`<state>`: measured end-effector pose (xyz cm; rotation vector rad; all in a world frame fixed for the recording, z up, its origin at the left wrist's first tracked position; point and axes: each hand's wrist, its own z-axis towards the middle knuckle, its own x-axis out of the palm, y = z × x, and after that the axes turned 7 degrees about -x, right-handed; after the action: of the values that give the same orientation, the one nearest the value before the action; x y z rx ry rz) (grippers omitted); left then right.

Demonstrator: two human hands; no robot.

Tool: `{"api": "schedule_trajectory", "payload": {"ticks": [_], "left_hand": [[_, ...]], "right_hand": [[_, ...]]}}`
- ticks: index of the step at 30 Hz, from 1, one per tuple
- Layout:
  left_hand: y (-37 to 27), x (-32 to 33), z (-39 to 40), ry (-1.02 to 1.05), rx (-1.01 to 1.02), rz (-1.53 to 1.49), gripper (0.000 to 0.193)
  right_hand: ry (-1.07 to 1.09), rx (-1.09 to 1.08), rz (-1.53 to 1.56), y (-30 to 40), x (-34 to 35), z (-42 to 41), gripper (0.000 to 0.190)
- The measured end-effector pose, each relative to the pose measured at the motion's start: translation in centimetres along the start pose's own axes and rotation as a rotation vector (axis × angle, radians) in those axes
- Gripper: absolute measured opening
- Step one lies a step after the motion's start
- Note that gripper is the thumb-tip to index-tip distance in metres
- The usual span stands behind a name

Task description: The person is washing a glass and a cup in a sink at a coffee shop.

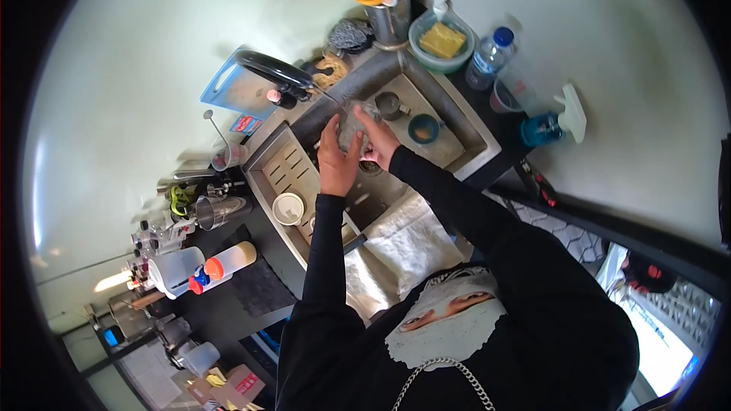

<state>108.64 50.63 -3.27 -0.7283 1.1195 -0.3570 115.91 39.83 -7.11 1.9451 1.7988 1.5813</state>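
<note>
Over the sink basin (374,197), both hands are around a clear container (350,125), likely plastic or glass. My left hand (337,162) grips its near left side. From the right, my right hand (378,136) holds it, with something pink (370,154) partly hidden below the palm. A black curved faucet (271,65) reaches over from the back left, and a thin stream of water falls from its tip towards the container. Beyond my right hand, a small metal cup (388,105) and a blue cup (424,128) stand on the sink's raised shelf (451,154).
Left, a slotted drain tray (280,171) holds a white round container (288,209). A tub with a yellow sponge (442,40), a water bottle (490,57) and a spray bottle (551,123) line the right. Squeeze bottles (231,260) lie left; a cloth (408,240) drapes the front edge.
</note>
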Motion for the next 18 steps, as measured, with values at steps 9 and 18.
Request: {"api": "schedule_trajectory", "payload": {"ticks": [9, 18], "left_hand": [[-0.3, 0.2, -0.4, 0.055, -0.002, -0.018, 0.059], [0.9, 0.6, -2.4, 0.078, -0.339, -0.199, 0.06]], "right_hand": [[-0.021, 0.125, 0.225, 0.4, -0.7, 0.1, 0.071], [0.071, -0.038, -0.025, 0.7, 0.4, -2.2, 0.058]]}}
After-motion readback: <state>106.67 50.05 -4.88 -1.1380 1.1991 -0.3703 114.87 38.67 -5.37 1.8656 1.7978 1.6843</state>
